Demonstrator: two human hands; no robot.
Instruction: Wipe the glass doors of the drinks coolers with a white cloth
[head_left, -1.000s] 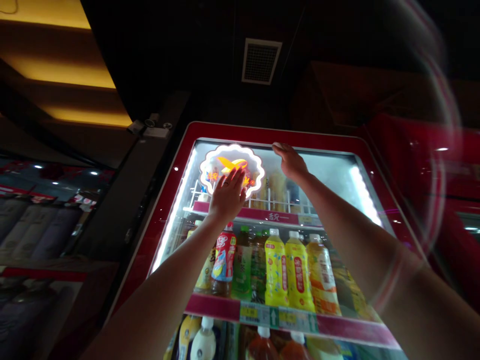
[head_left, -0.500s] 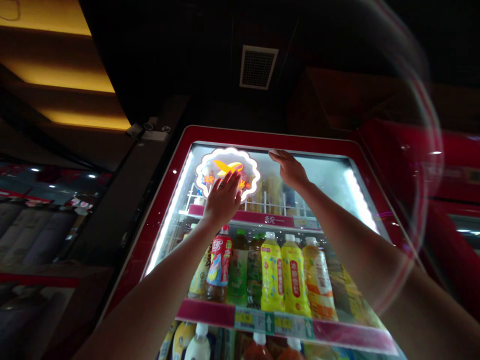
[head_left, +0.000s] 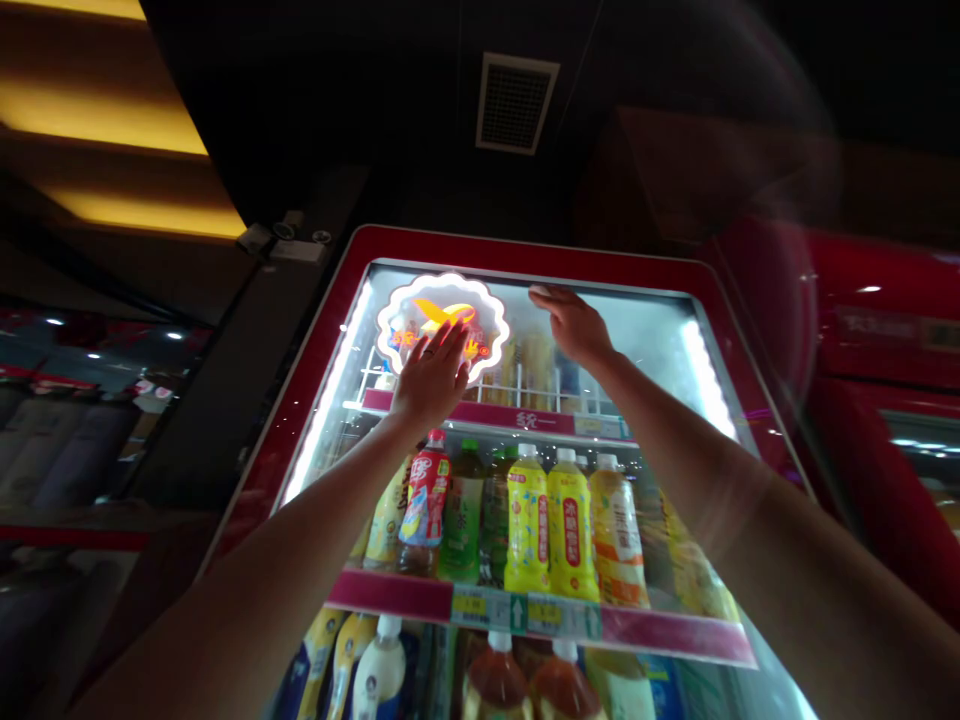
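Observation:
My left hand [head_left: 433, 378] lies flat with fingers extended over the lower part of a glowing scalloped logo sign [head_left: 442, 315] on a drinks fridge's glass door [head_left: 645, 330]. A ring shows on one of its fingers. Nearer the top of the door, to the right of the sign, is my right hand [head_left: 574, 325]. Its fingers are bent and pressed together, pointing left. Whatever they may hold is hidden. Behind the glass stand yellow drink bottles [head_left: 527, 530], a red-labelled bottle [head_left: 425, 495] and a green bottle [head_left: 463, 515].
A red frame [head_left: 525, 250] borders the door. Pink shelf strips [head_left: 675, 632] carry price labels, with more bottles [head_left: 379, 670] below. Another red fridge [head_left: 877, 330] stands at right, a dark pillar [head_left: 247, 370] at left. A vent [head_left: 517, 103] sits in the dark ceiling.
The whole view has shifted slightly, so the fridge sits a little higher and further left. Both hands keep nearly the same places against the door.

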